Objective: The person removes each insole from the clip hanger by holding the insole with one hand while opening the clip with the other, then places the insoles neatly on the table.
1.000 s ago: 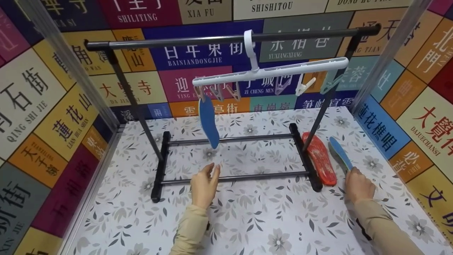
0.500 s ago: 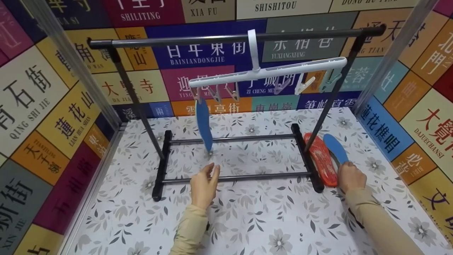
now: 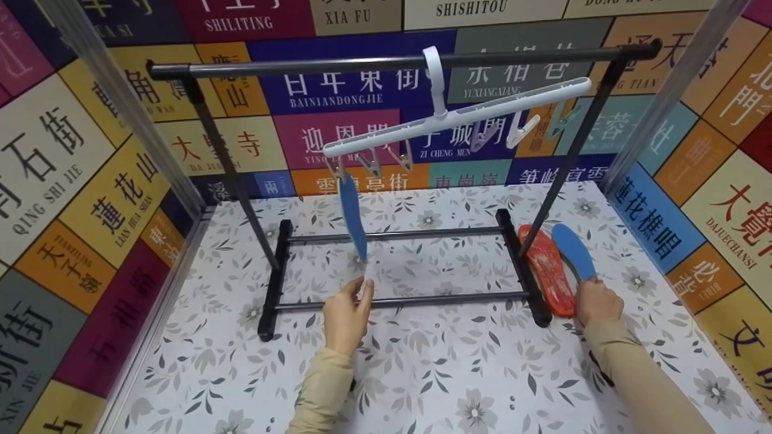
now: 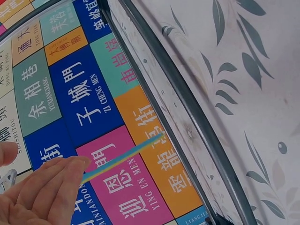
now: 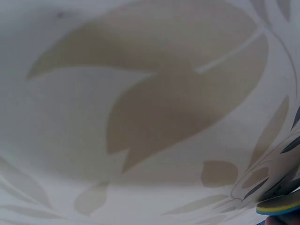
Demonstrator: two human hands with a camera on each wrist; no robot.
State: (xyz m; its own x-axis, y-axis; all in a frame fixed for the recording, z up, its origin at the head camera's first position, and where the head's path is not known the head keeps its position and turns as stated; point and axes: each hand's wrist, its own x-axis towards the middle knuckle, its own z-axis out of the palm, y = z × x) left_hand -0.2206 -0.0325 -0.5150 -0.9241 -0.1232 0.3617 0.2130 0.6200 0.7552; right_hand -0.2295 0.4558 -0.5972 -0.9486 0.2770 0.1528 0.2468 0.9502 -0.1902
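Note:
A blue insole [image 3: 353, 217] hangs from a clothespin at the left end of a white clip hanger [image 3: 494, 111]. My left hand [image 3: 346, 317] is just below and in front of it, holding nothing, with thumb and fingers apart; in the left wrist view the insole's thin edge lies beyond the fingers [image 4: 61, 183]. At the right, my right hand [image 3: 599, 303] grips the near end of a second blue insole [image 3: 574, 250]. Beside it a red insole [image 3: 549, 274] lies on the table. In the right wrist view only a bit of insole edge [image 5: 279, 205] shows.
The hanger hooks over the top bar [image 3: 289, 67] of a dark metal rack, whose base rail [image 3: 446, 299] stands on a floral-patterned tabletop [image 3: 422, 374]. Several more clothespins dangle from the hanger, one a white clothespin [image 3: 522, 132]. Printed panels enclose the back and sides.
My right hand has moved left with its blue insole, closer to the red one, showing more of its flat face. The hanger has swung, its right end rising. My left hand has barely moved.

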